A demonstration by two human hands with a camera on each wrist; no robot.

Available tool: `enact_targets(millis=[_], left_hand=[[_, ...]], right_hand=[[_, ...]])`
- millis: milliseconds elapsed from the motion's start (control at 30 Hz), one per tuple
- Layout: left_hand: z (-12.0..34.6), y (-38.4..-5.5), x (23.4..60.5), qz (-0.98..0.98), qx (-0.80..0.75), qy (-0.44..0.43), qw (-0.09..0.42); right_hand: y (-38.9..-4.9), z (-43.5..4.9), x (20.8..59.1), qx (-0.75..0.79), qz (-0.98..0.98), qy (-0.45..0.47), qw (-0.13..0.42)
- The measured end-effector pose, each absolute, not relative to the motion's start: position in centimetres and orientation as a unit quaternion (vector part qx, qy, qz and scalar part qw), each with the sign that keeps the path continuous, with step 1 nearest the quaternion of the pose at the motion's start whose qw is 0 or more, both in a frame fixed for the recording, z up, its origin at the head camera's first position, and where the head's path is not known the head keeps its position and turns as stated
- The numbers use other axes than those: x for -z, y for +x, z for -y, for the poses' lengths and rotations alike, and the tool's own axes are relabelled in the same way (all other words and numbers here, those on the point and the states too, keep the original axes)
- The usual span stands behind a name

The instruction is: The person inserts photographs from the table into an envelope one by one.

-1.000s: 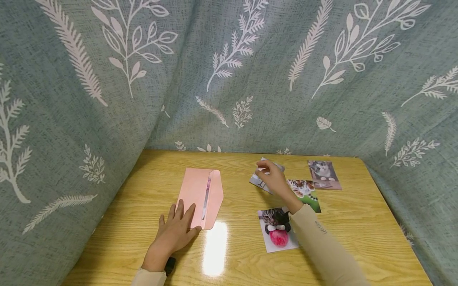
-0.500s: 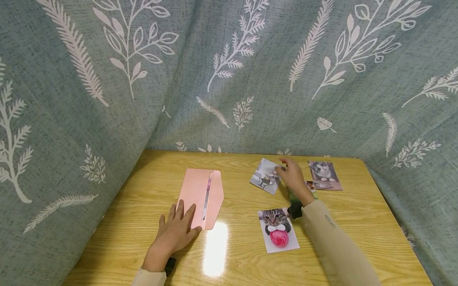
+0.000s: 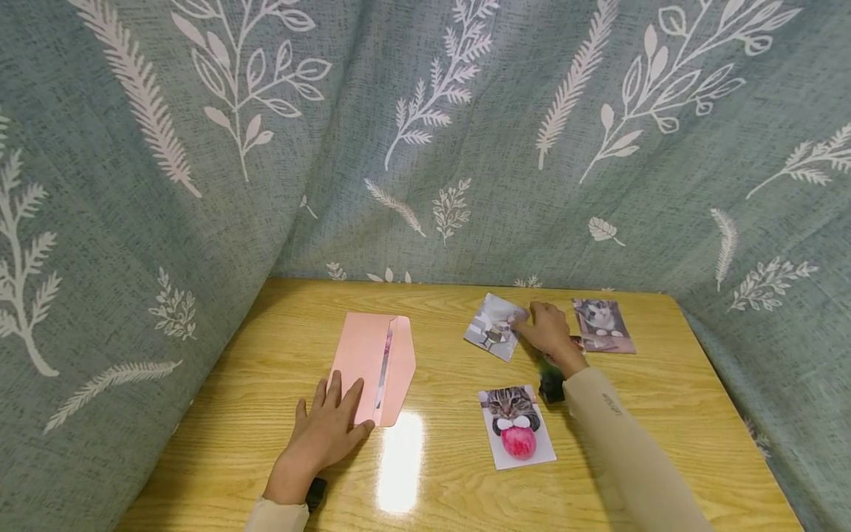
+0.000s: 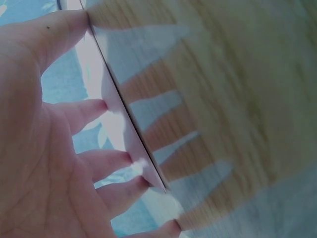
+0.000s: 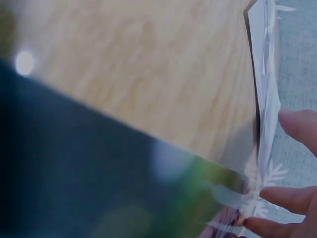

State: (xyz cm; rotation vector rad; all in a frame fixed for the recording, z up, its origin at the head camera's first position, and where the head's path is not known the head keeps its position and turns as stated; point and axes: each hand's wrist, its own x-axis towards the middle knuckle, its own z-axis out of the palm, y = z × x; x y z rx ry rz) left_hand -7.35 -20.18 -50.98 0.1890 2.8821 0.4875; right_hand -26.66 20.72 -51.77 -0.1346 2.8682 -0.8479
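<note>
A pink envelope [image 3: 362, 351] lies with its flap open toward the right, and a strip of a picture shows in its slot. My left hand [image 3: 326, 432], fingers spread, rests on its near left part; in the left wrist view the fingertips [image 4: 126, 157] touch the envelope's edge. To the right, a grey-and-white photo [image 3: 493, 325] lies tilted. My right hand [image 3: 548, 330] is at its right side, thumb over the photo's edge, fingers apart and bent down toward the table. Beneath that wrist, a tiger photo [image 5: 208, 188] is mostly hidden.
A photo of a cat with a pink ball [image 3: 517, 428] lies nearer on the table [image 3: 439, 488]. Another cat photo [image 3: 603, 325] lies far right. A patterned teal curtain [image 3: 425, 148] surrounds the table's back and sides.
My right hand has moved right from above the grey-and-white photo to its right edge, uncovering most of it and the ball photo while covering the tiger photo. The left hand stays still.
</note>
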Motion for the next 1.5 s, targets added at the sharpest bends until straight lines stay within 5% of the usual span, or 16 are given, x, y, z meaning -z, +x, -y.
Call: enact_targets(millis=[600, 1000, 1500], left_hand=[[20.1, -7.3, 51.1, -0.978, -0.167, 0.059, 0.109], [20.1, -7.3, 51.0, -0.978, -0.167, 0.059, 0.109], [20.1, -7.3, 51.0, -0.978, -0.166, 0.061, 0.108]], right_hand=[[-26.4, -20.2, 52.2, 0.300, -0.954, -0.010, 0.028], [-26.3, -19.9, 52.7, 0.409, -0.911, -0.006, -0.060], [-25.9, -19.0, 52.2, 0.583, -0.812, 0.036, -0.008]])
